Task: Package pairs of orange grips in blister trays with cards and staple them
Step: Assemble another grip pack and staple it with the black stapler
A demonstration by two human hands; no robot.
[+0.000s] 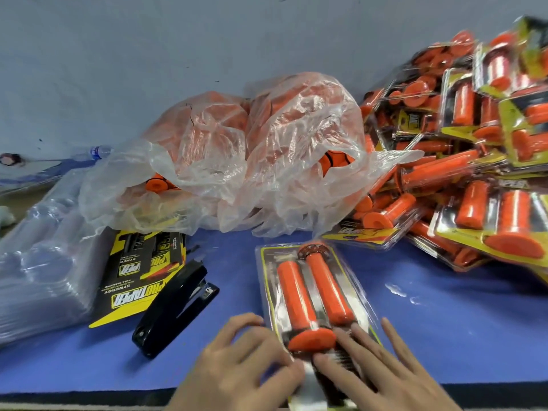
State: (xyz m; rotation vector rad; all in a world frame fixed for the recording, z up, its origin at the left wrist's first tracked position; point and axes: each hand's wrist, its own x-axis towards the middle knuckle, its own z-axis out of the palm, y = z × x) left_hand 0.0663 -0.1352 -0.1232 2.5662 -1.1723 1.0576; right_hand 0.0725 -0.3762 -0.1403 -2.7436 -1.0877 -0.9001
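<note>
Pressing blister tray [360, 295] flat at worktop's [430, 345] near edge, left hand [246, 360] and right hand [382, 372] fingers straight, gripping nothing. Risk: releasing for stapler [178, 304] lets tray spring open.

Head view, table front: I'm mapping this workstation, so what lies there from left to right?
Empty trays → cards → stapler → current pack → finished packs.
</note>
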